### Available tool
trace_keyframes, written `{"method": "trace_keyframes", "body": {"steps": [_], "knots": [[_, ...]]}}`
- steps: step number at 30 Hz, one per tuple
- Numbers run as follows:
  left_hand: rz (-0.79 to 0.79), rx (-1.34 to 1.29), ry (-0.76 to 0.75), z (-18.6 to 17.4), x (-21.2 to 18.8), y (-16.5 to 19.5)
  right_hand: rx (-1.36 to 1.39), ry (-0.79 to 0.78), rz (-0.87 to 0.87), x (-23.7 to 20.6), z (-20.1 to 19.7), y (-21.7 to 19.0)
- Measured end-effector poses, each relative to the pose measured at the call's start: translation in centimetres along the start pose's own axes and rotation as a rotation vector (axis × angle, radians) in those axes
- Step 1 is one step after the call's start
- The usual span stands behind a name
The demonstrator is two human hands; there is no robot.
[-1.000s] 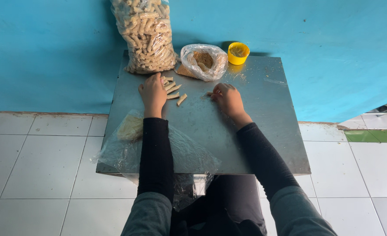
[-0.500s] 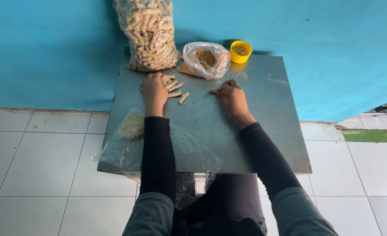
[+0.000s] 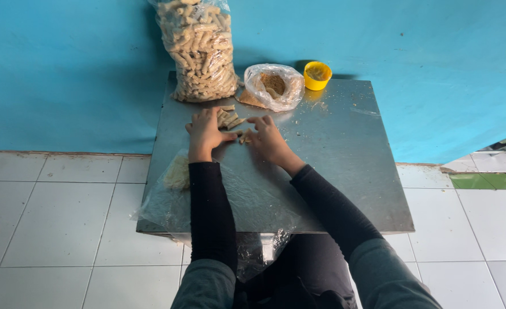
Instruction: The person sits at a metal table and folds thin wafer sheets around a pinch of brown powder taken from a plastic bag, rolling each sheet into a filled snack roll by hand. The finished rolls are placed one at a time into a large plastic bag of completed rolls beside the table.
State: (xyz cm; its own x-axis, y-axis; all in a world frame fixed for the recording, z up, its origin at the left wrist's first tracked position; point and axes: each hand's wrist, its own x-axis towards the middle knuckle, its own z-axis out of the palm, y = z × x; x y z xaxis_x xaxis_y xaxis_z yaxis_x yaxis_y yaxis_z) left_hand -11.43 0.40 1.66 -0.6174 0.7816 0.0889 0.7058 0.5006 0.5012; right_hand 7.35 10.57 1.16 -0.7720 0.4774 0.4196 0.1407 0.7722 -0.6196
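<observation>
Gathering the loose pale snack sticks (image 3: 228,118) on the metal table (image 3: 344,171), we judge it best to sweep them together with flat palms and keep them clear of the table edge. Our left hand (image 3: 205,131) lies flat, fingers spread, empty, its fingertips touching the little heap just beyond it. Our right hand (image 3: 269,139) is beside it, fingers curled loosely over one stick (image 3: 243,137) lying between the two hands; we cannot tell whether it truly pinches it. The tall clear bag of sticks (image 3: 200,48) stands just behind the heap, with a small bag of brown powder (image 3: 273,86) and a yellow cup (image 3: 317,75) to its right.
</observation>
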Motion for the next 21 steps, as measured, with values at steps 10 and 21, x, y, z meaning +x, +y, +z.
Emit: {"method": "trace_keyframes", "body": {"steps": [10,21], "knots": [[0.13,-0.187,-0.061,2.1,0.6,0.4,-0.029,-0.402,-0.047,3.3,-2.3,-0.4],[0.102,-0.274,0.011,2.2,0.5,-0.2,0.064,-0.225,0.023,10.3,0.0,-1.3]]}}
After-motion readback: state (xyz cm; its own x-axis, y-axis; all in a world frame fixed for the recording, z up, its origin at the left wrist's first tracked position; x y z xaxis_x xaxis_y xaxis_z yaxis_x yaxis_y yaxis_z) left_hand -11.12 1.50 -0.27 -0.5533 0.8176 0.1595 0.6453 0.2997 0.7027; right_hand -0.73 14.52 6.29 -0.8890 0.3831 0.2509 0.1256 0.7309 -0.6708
